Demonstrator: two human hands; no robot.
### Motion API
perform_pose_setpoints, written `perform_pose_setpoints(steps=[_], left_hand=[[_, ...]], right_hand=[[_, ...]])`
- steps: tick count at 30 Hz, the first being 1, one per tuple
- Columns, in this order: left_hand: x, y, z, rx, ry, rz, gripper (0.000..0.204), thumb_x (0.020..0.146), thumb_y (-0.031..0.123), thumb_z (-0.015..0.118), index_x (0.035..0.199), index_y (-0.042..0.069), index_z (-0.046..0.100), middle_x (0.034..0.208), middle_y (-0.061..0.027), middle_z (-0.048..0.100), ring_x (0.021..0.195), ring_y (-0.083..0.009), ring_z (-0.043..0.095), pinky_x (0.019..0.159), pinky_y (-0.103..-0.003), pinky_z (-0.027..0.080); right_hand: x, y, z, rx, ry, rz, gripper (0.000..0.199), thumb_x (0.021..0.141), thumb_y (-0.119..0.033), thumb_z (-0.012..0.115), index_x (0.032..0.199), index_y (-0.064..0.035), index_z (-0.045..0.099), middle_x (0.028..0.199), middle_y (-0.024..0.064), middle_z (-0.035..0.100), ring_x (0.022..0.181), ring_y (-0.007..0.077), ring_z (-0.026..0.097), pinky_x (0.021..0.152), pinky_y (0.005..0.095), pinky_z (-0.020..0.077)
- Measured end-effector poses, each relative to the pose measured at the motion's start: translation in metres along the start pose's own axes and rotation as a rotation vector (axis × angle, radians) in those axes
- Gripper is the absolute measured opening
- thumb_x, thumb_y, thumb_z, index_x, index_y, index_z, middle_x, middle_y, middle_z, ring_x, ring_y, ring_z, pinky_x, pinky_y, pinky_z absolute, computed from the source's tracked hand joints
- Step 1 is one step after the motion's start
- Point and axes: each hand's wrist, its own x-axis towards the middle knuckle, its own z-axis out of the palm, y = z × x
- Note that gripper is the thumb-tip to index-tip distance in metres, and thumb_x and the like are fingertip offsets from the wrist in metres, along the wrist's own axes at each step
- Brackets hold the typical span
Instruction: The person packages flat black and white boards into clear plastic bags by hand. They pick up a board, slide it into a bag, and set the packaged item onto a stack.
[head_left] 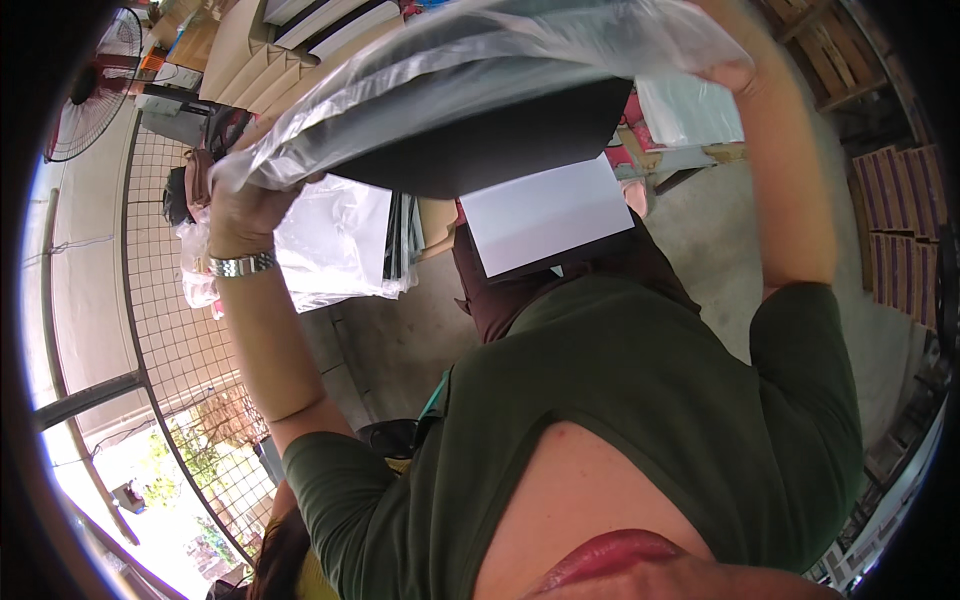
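A clear plastic bag is held up over a flat dark board, with a white sheet just below it. The bag looks light, soft and slippery, likely to slide and crumple, so its edges seem the best hold; the board looks stiff. The left hand, wearing a metal watch, has its fingers bunched on the bag's left end. The right hand, arm raised high, grips the far right edge.
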Motion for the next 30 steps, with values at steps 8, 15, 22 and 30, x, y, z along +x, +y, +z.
perform_pose_setpoints(steps=[8, 15, 22, 30], left_hand=[[0.016, -0.167, -0.071, -0.201, 0.139, -0.338, 0.016, 0.087, 0.027, 0.051, 0.090, 0.013, 0.058, 0.074, 0.0009, 0.057, 0.057, -0.0123, 0.047, 0.060, -0.031, 0.041], [0.022, -0.277, -0.001, 0.202, 0.690, -0.120, 0.025, 0.090, 0.024, 0.047, 0.105, 0.005, 0.054, 0.093, -0.0055, 0.060, 0.075, -0.0148, 0.059, 0.071, -0.030, 0.046], [0.000, -0.184, 0.076, 0.483, 0.499, 0.831, 0.044, 0.081, 0.030, 0.055, 0.103, -0.007, 0.048, 0.099, -0.0189, 0.054, 0.097, -0.0260, 0.053, 0.088, -0.038, 0.042], [0.037, -0.195, 0.061, 0.336, 1.001, 0.810, 0.045, 0.087, 0.037, 0.053, 0.064, 0.000, 0.043, 0.058, 0.0017, 0.038, 0.054, -0.0072, 0.029, 0.044, -0.026, 0.025]], right_hand=[[-0.024, 0.141, -0.043, 0.222, 0.162, 0.297, 0.023, 0.086, -0.003, 0.042, 0.107, 0.0011, 0.051, 0.101, 0.0078, 0.060, 0.082, 0.0157, 0.060, 0.074, 0.0296, 0.0495], [-0.056, 0.206, -0.084, -0.377, 0.582, 0.257, 0.032, 0.081, -0.010, 0.054, 0.113, -0.0044, 0.051, 0.099, 0.0058, 0.059, 0.088, 0.0152, 0.056, 0.078, 0.0311, 0.0471], [-0.044, 0.102, 0.043, -0.394, 0.101, -0.400, 0.033, 0.086, -0.029, 0.055, 0.104, -0.0013, 0.057, 0.115, 0.0113, 0.056, 0.105, 0.0210, 0.051, 0.097, 0.0387, 0.0347], [-0.051, 0.122, 0.016, 0.355, 0.134, -0.420, 0.071, 0.085, -0.059, 0.036, 0.125, -0.0011, 0.040, 0.127, 0.0099, 0.046, 0.114, 0.0209, 0.046, 0.098, 0.0382, 0.0352]])
